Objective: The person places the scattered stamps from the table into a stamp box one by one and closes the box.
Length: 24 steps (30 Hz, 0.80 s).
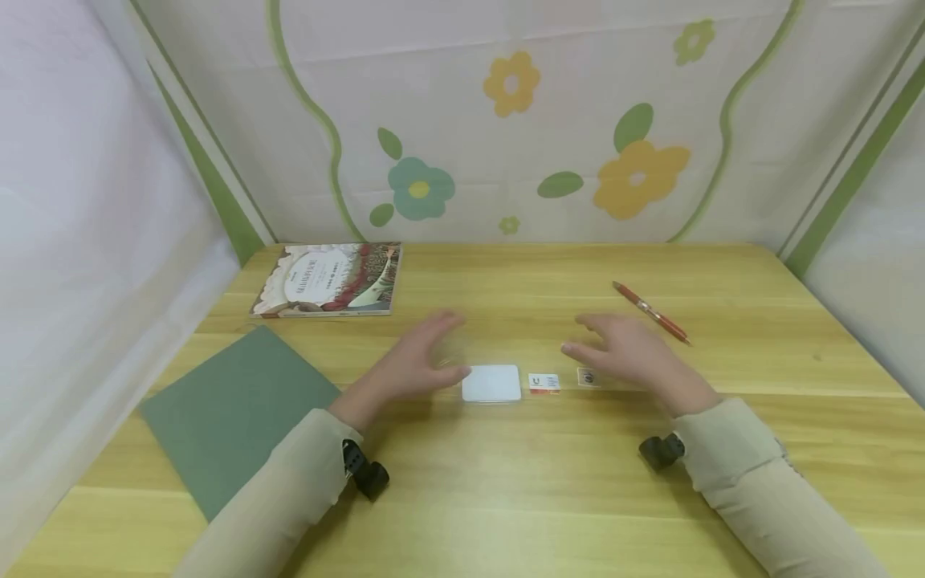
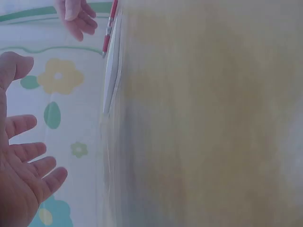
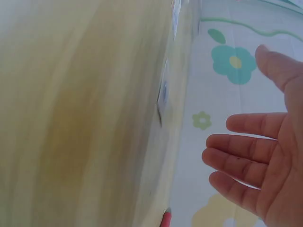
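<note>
In the head view my left hand (image 1: 406, 365) hovers over the table beside a white rounded rectangular case (image 1: 491, 384), thumb near its left edge. To the case's right lie a small card with red and white print (image 1: 543, 383) and a smaller square piece with a dark mark (image 1: 588, 377). My right hand (image 1: 627, 349) is above and just right of that square piece, partly over its edge. Both wrist views show the left hand (image 2: 28, 161) and the right hand (image 3: 265, 151) with fingers spread loosely and nothing in them.
A red pen (image 1: 652, 313) lies at the back right of the wooden table (image 1: 506, 498). A picture book (image 1: 328, 279) is at the back left, with a dark green square sheet (image 1: 242, 417) in front of it. A flowered curtain (image 1: 470, 120) hangs behind.
</note>
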{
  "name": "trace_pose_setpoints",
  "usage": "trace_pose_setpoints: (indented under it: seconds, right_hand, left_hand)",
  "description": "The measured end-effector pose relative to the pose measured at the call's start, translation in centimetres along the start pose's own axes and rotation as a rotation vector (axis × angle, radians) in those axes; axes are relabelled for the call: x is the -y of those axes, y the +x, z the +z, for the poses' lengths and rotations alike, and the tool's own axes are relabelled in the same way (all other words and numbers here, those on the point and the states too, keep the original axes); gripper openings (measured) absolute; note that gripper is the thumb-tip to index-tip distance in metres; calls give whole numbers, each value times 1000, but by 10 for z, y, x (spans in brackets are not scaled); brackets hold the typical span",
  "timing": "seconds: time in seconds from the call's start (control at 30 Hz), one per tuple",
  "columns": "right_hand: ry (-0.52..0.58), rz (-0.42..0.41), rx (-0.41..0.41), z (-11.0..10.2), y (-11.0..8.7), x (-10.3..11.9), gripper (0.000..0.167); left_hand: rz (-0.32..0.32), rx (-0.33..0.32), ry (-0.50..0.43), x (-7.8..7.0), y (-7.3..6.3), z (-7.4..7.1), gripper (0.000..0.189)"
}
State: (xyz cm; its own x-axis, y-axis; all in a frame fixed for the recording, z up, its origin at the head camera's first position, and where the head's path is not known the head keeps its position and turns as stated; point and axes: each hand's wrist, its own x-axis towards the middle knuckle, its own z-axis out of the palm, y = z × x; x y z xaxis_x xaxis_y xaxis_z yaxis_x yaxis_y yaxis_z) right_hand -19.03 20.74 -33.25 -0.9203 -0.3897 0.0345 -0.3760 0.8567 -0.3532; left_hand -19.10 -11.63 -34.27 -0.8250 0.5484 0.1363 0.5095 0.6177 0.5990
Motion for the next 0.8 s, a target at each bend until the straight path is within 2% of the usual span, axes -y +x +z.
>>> trace_pose_setpoints:
  seconds: [0.07, 0.2, 0.37, 0.67, 0.8]
  right_hand:
    - [13, 1, 7, 0, -1, 4, 71]
    - [41, -30, 20, 3, -1, 9, 64]
    - [107, -66, 57, 8, -3, 15, 60]
    - [202, -37, 149, 16, -3, 26, 47]
    - [220, -48, 165, 20, -1, 27, 40]
  left_hand:
    - [31, 2, -34, -2, -2, 1, 73]
    - [48, 28, -102, -5, -6, 5, 71]
    - [26, 63, -156, -8, -11, 9, 69]
    - [-148, 105, -202, -13, -17, 14, 64]
    - [-186, 99, -205, -12, -18, 18, 64]
